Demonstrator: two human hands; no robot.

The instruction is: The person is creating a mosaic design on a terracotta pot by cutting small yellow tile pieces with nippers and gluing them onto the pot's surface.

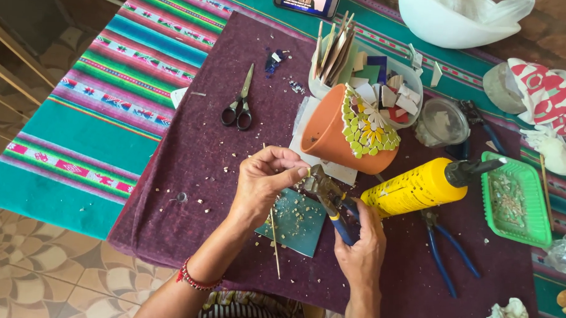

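1. Left hand (263, 180): fingers pinched together on a small tile piece (305, 172), held at the head of the nippers; a thin wooden stick (273, 237) runs down below the palm.
2. Right hand (361, 252): fingers clamped around the blue handles of the tile nippers (328, 198), whose head meets the piece above the teal tile.
3. Teal tile (296, 222): lies flat on the purple cloth (195, 162) covering the counter, strewn with chips, directly under both hands.
4. Terracotta pot (343, 133): lies on its side just beyond the hands, with a green and yellow mosaic flower on its wall.
5. Yellow adhesive tube (420, 186): lies just right of the nippers.
6. Scissors (240, 104): lie shut, well apart to the left.
7. Green tray (517, 198): sits at the right and holds fragments.
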